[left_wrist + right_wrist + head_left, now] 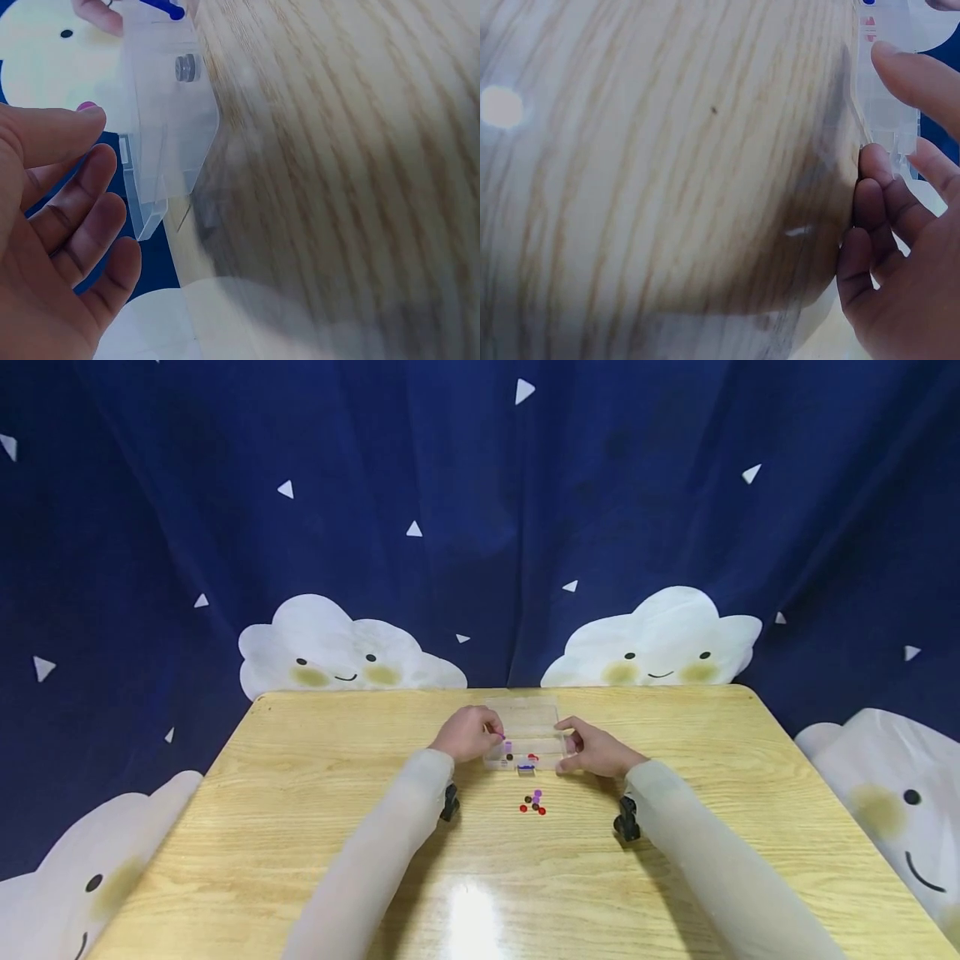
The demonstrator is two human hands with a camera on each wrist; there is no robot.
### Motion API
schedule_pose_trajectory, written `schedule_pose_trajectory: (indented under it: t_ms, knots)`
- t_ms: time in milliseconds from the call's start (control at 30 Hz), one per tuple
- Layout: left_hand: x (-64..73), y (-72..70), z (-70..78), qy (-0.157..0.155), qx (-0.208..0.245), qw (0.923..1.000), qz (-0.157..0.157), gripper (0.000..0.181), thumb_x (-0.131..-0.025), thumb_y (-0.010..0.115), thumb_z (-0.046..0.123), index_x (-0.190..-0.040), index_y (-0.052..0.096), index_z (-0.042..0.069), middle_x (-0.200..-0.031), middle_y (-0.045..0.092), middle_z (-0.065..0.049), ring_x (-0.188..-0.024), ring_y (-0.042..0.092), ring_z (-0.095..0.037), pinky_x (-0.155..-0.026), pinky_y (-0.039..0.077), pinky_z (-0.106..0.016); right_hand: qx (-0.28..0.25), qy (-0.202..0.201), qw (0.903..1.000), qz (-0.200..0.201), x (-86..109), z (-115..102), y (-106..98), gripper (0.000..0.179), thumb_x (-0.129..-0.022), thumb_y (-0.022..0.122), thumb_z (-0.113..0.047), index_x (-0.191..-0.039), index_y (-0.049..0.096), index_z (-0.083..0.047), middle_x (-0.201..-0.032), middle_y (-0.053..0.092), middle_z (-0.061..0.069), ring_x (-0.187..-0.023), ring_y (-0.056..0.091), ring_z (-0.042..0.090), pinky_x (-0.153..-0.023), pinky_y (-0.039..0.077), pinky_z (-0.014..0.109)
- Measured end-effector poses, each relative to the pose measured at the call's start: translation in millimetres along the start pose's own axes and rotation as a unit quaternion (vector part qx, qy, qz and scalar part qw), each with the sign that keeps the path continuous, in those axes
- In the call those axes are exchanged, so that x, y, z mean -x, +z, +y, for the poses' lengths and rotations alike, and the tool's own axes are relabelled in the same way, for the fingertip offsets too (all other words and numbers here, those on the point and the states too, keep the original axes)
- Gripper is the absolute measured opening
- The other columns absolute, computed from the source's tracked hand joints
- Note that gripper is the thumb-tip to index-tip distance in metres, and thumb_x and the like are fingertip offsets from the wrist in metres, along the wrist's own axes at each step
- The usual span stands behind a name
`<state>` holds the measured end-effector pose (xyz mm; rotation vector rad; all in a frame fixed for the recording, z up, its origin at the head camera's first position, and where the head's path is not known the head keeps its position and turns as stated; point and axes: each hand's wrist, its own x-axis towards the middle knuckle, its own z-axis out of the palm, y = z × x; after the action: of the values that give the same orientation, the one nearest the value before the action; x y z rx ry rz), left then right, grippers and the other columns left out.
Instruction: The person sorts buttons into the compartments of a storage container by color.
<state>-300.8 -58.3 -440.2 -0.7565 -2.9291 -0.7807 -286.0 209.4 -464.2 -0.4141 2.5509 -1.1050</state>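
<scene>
Box (172,120) is clear, lid (525,717) raised.

Both long, plain off-white sleeves (372,860) carry a small black device (628,821) near the cuff (435,767).

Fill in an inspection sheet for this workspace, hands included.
Surface: wooden tabletop, glare patch at the near side.
Job's things: clear box, apparently open, coloured pieces inside; small purple, dark and red discs loose on the wood in front of it.
Clutter: nothing seen.
Grippers: left hand pinches a magenta piece; right hand holds the box's right end. Black device at each wrist.
Cables: nothing seen.
Surroundings: dark blue curtain with white triangles and smiling clouds.
</scene>
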Motion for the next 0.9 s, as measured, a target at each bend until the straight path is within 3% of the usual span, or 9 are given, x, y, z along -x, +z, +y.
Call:
schedule_pose_trajectory:
  t_ms: [433, 900]
  knots:
    - [-7.8, 8.0, 6.6, -0.045, -0.01, 0.9988, -0.014, 0.006, -0.087, 0.071, 0.016, -0.081, 0.072, 0.017, -0.089, 0.07, 0.0, -0.08, 0.058, -0.013, -0.076, 0.05, -0.03, -0.013, 0.0, 0.9999, -0.01, -0.2, 2, 1, 0.072, -0.084, 0.079, -0.018, -0.143, 0.04, -0.006, -0.09, 0.047, 0.003, -0.077, 0.044, 0.016, -0.066, 0.042, 0.027]
    - [-10.7, 10.2, 7.5, -0.059, -0.014, 0.9979, -0.021, 0.006, -0.087, 0.072, 0.016, -0.081, 0.072, 0.017, -0.089, 0.07, 0.001, -0.081, 0.057, -0.013, -0.079, 0.05, -0.03, -0.019, -0.002, 0.9998, -0.006, 0.4, 2, 0, 0.072, -0.083, 0.08, -0.016, -0.143, 0.04, -0.006, -0.09, 0.047, 0.004, -0.078, 0.043, 0.018, -0.068, 0.041, 0.03]
